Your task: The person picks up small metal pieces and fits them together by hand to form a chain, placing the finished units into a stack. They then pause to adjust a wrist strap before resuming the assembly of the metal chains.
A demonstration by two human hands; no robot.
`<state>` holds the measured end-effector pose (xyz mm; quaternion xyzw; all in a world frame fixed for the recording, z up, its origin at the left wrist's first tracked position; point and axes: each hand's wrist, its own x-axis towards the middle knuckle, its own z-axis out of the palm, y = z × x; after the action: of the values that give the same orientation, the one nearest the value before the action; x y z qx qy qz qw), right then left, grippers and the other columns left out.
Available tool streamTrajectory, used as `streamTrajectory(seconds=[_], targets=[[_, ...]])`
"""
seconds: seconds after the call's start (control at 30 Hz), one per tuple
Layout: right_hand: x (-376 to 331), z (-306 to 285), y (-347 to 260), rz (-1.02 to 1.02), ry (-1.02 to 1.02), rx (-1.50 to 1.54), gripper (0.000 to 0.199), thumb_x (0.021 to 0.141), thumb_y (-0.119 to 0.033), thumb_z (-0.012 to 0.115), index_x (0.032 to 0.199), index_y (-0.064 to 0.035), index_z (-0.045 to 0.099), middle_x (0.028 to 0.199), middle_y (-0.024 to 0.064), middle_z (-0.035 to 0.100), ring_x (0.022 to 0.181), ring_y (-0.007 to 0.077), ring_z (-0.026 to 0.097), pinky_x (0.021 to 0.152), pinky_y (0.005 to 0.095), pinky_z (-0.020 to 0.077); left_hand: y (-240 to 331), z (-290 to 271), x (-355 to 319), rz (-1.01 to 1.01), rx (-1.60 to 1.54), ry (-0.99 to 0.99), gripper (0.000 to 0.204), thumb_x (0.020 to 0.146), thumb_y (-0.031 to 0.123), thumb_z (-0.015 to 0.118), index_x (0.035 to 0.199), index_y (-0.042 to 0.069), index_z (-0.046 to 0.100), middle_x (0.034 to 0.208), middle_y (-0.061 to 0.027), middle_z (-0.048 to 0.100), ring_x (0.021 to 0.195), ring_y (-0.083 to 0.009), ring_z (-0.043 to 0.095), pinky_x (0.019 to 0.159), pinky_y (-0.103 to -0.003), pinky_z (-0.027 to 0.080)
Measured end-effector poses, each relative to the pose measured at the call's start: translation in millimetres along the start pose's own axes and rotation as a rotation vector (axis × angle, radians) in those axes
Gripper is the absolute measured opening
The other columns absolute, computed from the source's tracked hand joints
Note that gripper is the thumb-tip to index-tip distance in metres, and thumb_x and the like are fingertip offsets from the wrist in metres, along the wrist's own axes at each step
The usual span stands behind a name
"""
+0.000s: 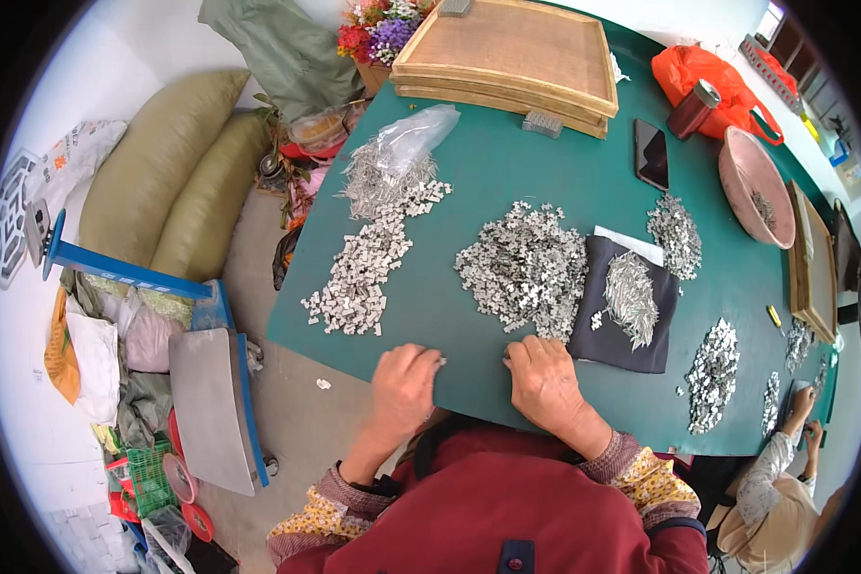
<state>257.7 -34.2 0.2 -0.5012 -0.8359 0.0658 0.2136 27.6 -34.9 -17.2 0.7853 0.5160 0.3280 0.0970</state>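
My left hand [404, 385] is at the table's near edge, fingers closed in a pinch, with a small grey metal piece [442, 361] showing at the tips. To its right my right hand [547, 383] is pinched too, its fingertips low over the green tabletop [430, 277]; what they hold is too small to make out. Beyond my right hand spreads a large heap of small silvery metal pieces [526, 268]. A looser spread of pale flat pieces [359, 287] lies to the left. On a dark folded cloth [655, 354] at the right rests a pile of thin metal pins [631, 301].
Stacked wooden trays [507, 57] stand at the far edge. A clear plastic bag [421, 139] lies on more pins. At the right are a phone [651, 153], a can [694, 110], a pink bowl [751, 187] and another metal heap [714, 378]. A co-worker [770, 497] sits at the lower right.
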Motion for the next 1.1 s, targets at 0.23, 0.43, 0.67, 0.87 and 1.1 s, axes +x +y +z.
streamTrajectory(seconds=[0.23,0.43,0.67,0.87,1.1], targets=[[4.0,3.0,4.1,-0.055,-0.013,-0.134,0.011,0.073,-0.003,0.058,0.084,-0.0038,0.053,0.081,0.0107,0.051,0.074,0.0266,0.053,0.069,0.038,0.0419,12.4,17.6,10.7,-0.048,-0.188,-0.048,0.021,0.077,0.006,0.073,0.098,0.005,0.07,0.089,-0.0056,0.061,0.078,-0.0248,0.059,0.068,-0.038,0.043],[8.1,2.7,11.8,0.068,0.038,0.043,0.016,0.078,0.001,0.058,0.094,-0.0005,0.06,0.082,0.0139,0.057,0.074,0.0317,0.057,0.069,0.0412,0.0454,15.3,15.6,13.8,-0.029,-0.173,-0.053,0.026,0.073,0.005,0.077,0.098,0.006,0.071,0.087,-0.0063,0.062,0.074,-0.0251,0.058,0.068,-0.037,0.044],[6.6,-12.3,19.2,0.284,0.172,0.372,0.01,0.086,0.002,0.061,0.096,-0.0017,0.063,0.082,0.0162,0.062,0.074,0.0381,0.062,0.068,0.0458,0.0493,15.7,19.1,11.9,-0.071,-0.208,-0.059,0.017,0.077,0.005,0.074,0.088,0.005,0.062,0.086,-0.0071,0.06,0.078,-0.0269,0.059,0.069,-0.037,0.044],[4.5,1.2,15.8,0.187,0.148,0.278,0.006,0.084,-0.002,0.065,0.09,-0.0028,0.063,0.08,0.0137,0.061,0.071,0.035,0.061,0.065,0.044,0.0479,25.4,12.3,26.3,-0.471,-0.709,-0.11,0.003,0.095,0.004,0.063,0.096,0.001,0.062,0.078,-0.0051,0.063,0.065,-0.009,0.058,0.06,-0.023,0.045],[12.7,1.9,9.7,0.075,0.033,0.085,0.011,0.08,-0.007,0.069,0.086,-0.0044,0.06,0.078,0.0101,0.055,0.073,0.0301,0.059,0.067,0.0417,0.0449,20.4,10.1,35.5,-0.69,-1.057,-0.201,0.017,0.096,0.004,0.062,0.111,-0.001,0.066,0.075,-0.0028,0.063,0.064,-0.008,0.058,0.06,-0.023,0.047]])
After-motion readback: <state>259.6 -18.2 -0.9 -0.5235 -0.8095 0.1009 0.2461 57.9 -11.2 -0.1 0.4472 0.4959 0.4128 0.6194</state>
